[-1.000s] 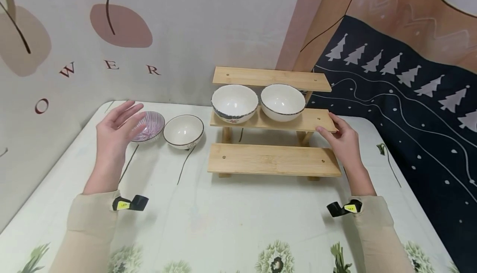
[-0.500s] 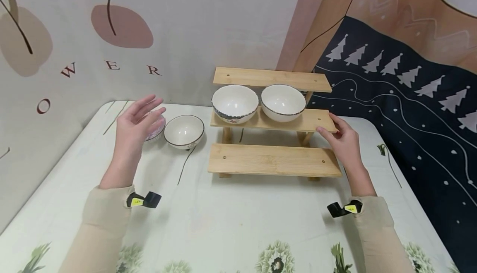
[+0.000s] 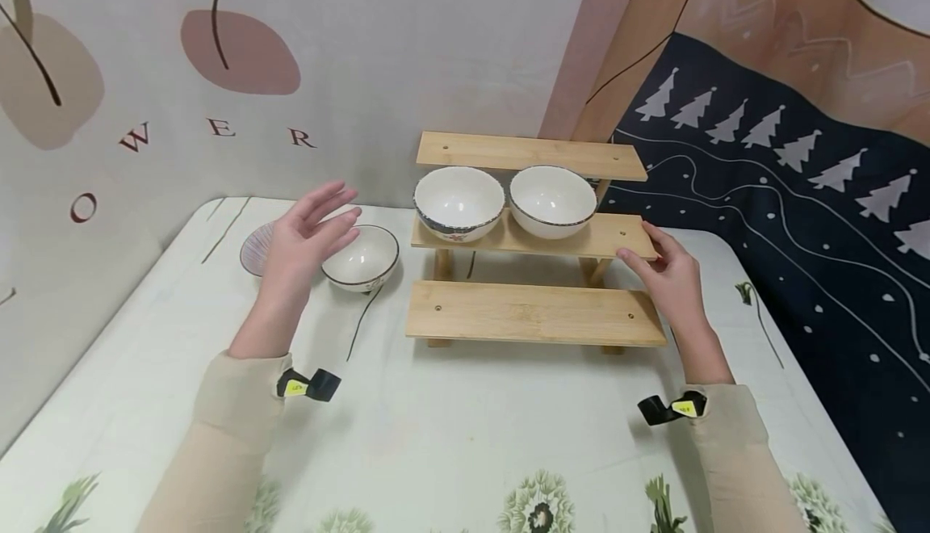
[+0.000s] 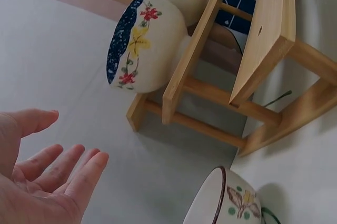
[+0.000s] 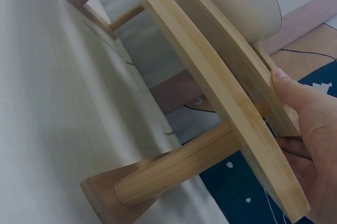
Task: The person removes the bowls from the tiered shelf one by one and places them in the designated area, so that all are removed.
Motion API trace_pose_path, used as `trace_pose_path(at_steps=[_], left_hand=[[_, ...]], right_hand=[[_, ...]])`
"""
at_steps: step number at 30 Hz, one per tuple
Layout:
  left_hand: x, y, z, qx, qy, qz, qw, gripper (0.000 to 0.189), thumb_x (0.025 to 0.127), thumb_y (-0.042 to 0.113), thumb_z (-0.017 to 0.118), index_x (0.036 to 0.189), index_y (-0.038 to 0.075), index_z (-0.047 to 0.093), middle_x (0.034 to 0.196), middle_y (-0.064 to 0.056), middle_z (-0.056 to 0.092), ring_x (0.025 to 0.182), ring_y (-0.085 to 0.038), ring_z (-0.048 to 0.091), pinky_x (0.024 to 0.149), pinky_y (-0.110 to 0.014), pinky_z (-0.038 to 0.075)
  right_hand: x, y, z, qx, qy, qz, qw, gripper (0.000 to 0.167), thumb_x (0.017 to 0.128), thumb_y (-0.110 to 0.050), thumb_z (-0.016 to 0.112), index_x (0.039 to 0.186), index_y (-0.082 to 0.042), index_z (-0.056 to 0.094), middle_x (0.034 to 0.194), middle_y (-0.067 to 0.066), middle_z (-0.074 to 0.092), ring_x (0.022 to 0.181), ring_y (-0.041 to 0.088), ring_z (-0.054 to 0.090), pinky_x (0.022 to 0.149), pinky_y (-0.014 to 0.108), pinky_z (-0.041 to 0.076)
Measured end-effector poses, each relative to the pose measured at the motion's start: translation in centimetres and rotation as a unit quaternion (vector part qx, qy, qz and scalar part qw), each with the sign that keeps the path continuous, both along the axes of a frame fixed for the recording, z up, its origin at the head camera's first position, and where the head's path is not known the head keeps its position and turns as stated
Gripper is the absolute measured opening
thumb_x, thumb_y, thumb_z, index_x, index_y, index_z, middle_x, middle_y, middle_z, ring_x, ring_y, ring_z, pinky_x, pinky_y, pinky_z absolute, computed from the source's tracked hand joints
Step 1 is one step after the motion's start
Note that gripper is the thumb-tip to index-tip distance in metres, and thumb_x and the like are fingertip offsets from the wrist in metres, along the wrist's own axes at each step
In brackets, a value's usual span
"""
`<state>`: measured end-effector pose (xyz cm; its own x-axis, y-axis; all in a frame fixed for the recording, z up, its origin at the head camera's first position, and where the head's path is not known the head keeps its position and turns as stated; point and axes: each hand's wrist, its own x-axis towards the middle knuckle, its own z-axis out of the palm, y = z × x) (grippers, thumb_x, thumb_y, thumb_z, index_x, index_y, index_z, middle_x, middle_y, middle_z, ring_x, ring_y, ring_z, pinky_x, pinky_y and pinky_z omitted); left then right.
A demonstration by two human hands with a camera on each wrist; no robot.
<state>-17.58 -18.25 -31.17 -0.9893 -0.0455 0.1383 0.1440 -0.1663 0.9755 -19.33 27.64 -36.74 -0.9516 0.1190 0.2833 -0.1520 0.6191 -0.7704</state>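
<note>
My left hand, fingers spread and relaxed, hovers in front of a small purple-striped bowl and overlaps the left rim of a cream bowl with a dark brown edge. In the left wrist view nothing lies between thumb and fingers. A three-tier wooden shelf rack stands to the right. With thumb on top and fingers beneath, my right hand grips the right end of its middle board. That board carries a floral, blue-rimmed bowl on the left and another white bowl beside it.
The top board and bottom board of the rack bear no bowls. A white flower-print cloth covers the table. Behind rises a pale wall hanging; a dark blue tree-print cloth borders the right side.
My left hand has moved rightward, from over the purple-striped bowl toward the cream bowl, staying relaxed. The right hand keeps its grip on the shelf rack, and the bowls stay put.
</note>
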Motion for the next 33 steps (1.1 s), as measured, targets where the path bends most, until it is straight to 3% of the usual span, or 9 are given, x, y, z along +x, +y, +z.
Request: trace_pose_path(at_steps=[6, 9, 20, 28, 33], left_hand=[[-0.4, 1.3, 0.0, -0.036, -0.003, -0.01, 0.9993, 0.054, 0.095, 0.012, 0.066, 0.146, 0.009, 0.048, 0.141, -0.003, 0.058, 0.112, -0.004, 0.064, 0.095, -0.017, 0.056], [-0.5, 2.0, 0.1, -0.058, -0.005, -0.013, 0.9982, 0.055, 0.096, 0.012, 0.065, 0.147, 0.008, 0.046, 0.147, -0.008, 0.054, 0.115, -0.004, 0.063, 0.096, -0.017, 0.056], [-1.5, 4.3, -0.1, -0.114, -0.016, -0.041, 0.9925, 0.059, 0.098, 0.017, 0.063, 0.152, 0.013, 0.041, 0.155, -0.005, 0.046, 0.139, -0.025, 0.05, 0.098, -0.016, 0.054], [-2.2, 5.5, -0.4, -0.115, -0.013, -0.054, 0.9918, 0.062, 0.097, 0.015, 0.064, 0.153, 0.014, 0.038, 0.157, -0.005, 0.043, 0.141, -0.026, 0.047, 0.103, -0.023, 0.054], [-2.3, 6.0, -0.4, -0.128, -0.02, -0.057, 0.9899, 0.066, 0.095, 0.019, 0.066, 0.155, 0.016, 0.036, 0.159, -0.003, 0.04, 0.142, -0.021, 0.046, 0.114, -0.036, 0.047]], right_hand=[[0.0, 0.1, 0.0, 0.005, -0.004, -0.003, 1.0, 0.074, 0.094, -0.041, 0.068, 0.152, -0.004, 0.04, 0.152, 0.018, 0.047, 0.134, 0.034, 0.052, 0.081, -0.005, 0.04], [0.0, 0.1, 0.0, 0.008, -0.006, -0.005, 0.9999, 0.074, 0.094, -0.042, 0.067, 0.152, -0.006, 0.039, 0.153, 0.017, 0.047, 0.135, 0.033, 0.052, 0.082, -0.005, 0.04], [0.0, 0.0, 0.0, 0.015, -0.008, -0.009, 0.9998, 0.074, 0.093, -0.043, 0.067, 0.153, -0.007, 0.039, 0.153, 0.016, 0.046, 0.137, 0.032, 0.05, 0.085, -0.003, 0.041], [0.0, 0.0, 0.1, 0.017, -0.009, -0.009, 0.9998, 0.075, 0.094, -0.043, 0.067, 0.153, -0.007, 0.039, 0.153, 0.017, 0.046, 0.138, 0.032, 0.049, 0.084, -0.003, 0.04], [0.0, 0.1, 0.0, 0.016, -0.008, -0.008, 0.9998, 0.075, 0.094, -0.043, 0.067, 0.153, -0.007, 0.039, 0.153, 0.016, 0.046, 0.138, 0.032, 0.049, 0.085, -0.003, 0.041]])
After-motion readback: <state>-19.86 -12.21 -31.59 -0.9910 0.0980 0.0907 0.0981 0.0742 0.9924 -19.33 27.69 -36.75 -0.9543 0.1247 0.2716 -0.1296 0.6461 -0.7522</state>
